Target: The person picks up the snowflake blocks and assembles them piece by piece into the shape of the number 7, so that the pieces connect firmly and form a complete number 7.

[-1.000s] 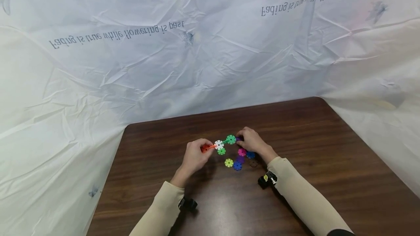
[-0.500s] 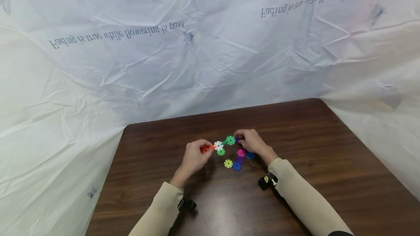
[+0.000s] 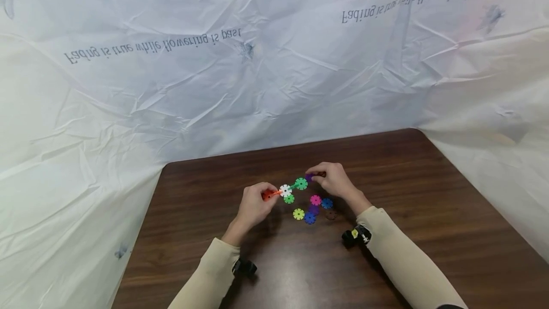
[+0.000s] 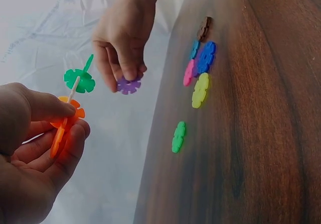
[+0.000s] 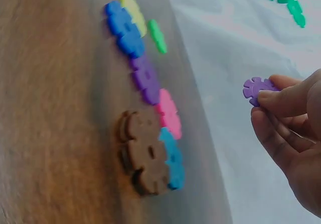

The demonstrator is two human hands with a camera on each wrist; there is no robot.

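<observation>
Thumb and fingers of my left hand pinch an orange notched plastic disc at the end of a joined chain. From there the chain runs through another orange disc, a white disc and two green discs, the end one pointing toward the right hand. My right hand pinches a single purple notched disc between thumb and fingertips. In the left wrist view a gap shows between that purple disc and the chain. Both hands are raised above the table.
Loose discs lie on the brown table: light green, yellow, dark blue, purple, pink, lighter blue and brown ones, stacked. White printed sheeting hangs behind the table.
My right hand has moved up and slightly right with the purple disc, uncovering the lighter blue disc on the table. The left hand and its chain have stayed nearly still.
</observation>
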